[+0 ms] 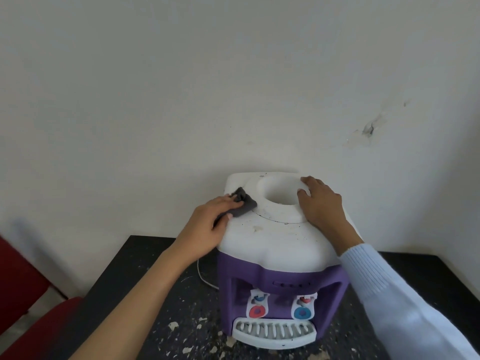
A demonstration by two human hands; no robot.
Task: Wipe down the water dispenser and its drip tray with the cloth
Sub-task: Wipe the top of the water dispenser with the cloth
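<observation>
1. Fingers (226, 200) of the left hand (207, 224) are bunched together and curled down onto a dark grey cloth (246, 206), pinching it against the thumb.
2. Most of the crumpled cloth pokes out beyond the fingertips; its near edge is tucked under the palm.
3. It lies pressed on the white top of the water dispenser (272, 240), at the left rear corner, just beside the raised collar of the bottle well (279, 190).
4. The right hand (322, 203) sits on the opposite side of that collar, its fingers (309, 181) bent over the rim and the thumb hooked into the opening.
5. A pale blue knitted sleeve (389, 294) covers the right forearm; the left forearm is bare.
6. Dark specks and a brownish smear mark the white top in front of the collar.
7. Below, on the purple body, 2 taps show: a red one (257, 311) and a blue one (302, 313).
8. The white slotted drip tray (275, 342) juts out under them, well apart from both hands.
9. The dispenser stands on a black speckled table (145, 268) against a white wall (233, 74).
10. A white cord (204, 278) trails left; a red chair (23, 289) is beside the table.
</observation>
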